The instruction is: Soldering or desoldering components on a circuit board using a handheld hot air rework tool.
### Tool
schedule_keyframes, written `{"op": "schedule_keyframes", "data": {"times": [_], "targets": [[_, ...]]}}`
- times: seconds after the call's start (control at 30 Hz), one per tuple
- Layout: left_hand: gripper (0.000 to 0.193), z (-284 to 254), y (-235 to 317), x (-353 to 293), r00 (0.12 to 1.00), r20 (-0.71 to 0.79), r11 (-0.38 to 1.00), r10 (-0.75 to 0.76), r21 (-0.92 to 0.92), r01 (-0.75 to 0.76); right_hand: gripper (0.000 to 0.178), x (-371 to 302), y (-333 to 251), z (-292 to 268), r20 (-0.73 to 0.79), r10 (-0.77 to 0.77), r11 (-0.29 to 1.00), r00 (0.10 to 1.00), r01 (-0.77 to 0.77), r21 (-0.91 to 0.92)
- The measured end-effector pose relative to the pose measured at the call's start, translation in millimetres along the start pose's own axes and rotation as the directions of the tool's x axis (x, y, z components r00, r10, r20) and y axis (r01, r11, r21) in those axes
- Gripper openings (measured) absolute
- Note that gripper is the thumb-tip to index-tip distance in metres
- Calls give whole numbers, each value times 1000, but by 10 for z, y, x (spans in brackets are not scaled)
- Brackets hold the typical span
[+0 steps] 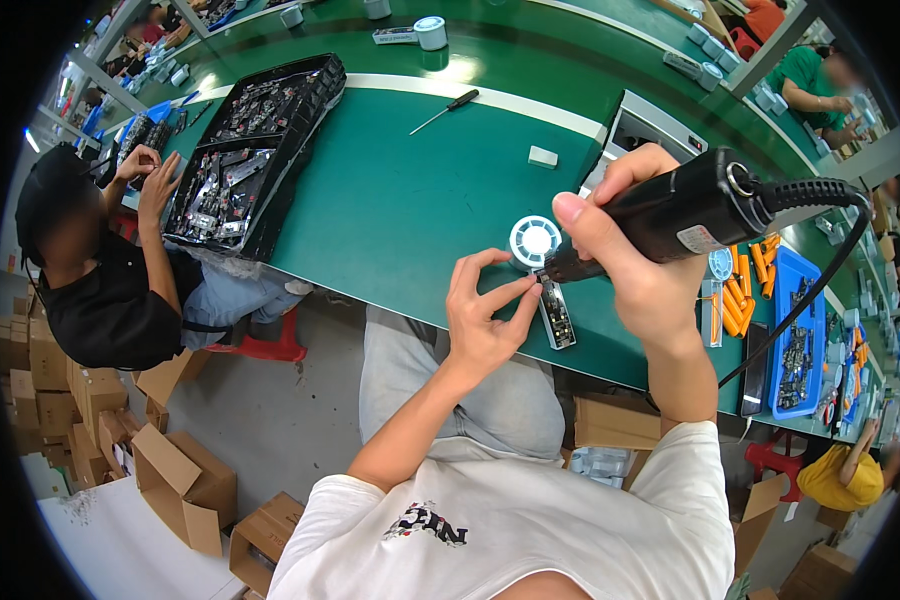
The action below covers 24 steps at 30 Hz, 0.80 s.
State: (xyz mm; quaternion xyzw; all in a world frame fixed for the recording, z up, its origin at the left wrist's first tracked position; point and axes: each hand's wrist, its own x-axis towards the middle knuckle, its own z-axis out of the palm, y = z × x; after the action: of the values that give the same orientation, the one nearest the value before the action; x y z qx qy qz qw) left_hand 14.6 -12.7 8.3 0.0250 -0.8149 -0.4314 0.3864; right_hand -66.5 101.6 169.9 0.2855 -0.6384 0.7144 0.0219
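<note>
My right hand point(635, 250) is wrapped round a black corded electric screwdriver point(660, 215), held at a slant with its nose down to the left. Its tip meets the neck of a small handheld fan lying on the green bench. The fan has a round white slotted head point(535, 243) and an opened handle point(558, 318) with a circuit board showing inside. At that neck, the thumb and forefinger of my left hand point(490, 310) close in beside the screwdriver tip, another finger reaching toward the round head. Any screw under the tip is too small to see.
A black divided tray point(260, 150) of small parts stands left, near a seated co-worker point(100, 250). Beyond lie a loose screwdriver point(445, 110) and a white block point(543, 157). Orange cylindrical cells point(738, 295) and a blue parts tray point(796, 340) are right, where the cord point(820, 285) hangs.
</note>
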Motion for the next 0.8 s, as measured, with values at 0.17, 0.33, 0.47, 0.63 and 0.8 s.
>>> {"op": "schedule_keyframes", "data": {"times": [0.17, 0.33, 0.47, 0.63, 0.8], "targets": [[18, -4, 8, 0, 1000, 6, 1000, 2, 8, -2, 22, 28, 24, -23, -15, -19, 1000, 1000, 18, -7], [15, -5, 12, 5, 1000, 8, 1000, 8, 11, -8, 21, 10, 33, -5, 5, 27, 999, 1000, -27, 18], [17, -3, 17, 9, 1000, 3, 1000, 2, 10, -2, 21, 2, 41, -3, -1, 28, 1000, 1000, -28, 5], [22, -8, 20, 18, 999, -21, 1000, -25, -7, 24, 22, -17, -9, -18, -4, 4, 1000, 1000, -4, 0], [20, 10, 12, 8, 997, -80, 1000, 8, -22, -10, 23, -59, -79, 2, -4, 41, 994, 999, -41, 102]]}}
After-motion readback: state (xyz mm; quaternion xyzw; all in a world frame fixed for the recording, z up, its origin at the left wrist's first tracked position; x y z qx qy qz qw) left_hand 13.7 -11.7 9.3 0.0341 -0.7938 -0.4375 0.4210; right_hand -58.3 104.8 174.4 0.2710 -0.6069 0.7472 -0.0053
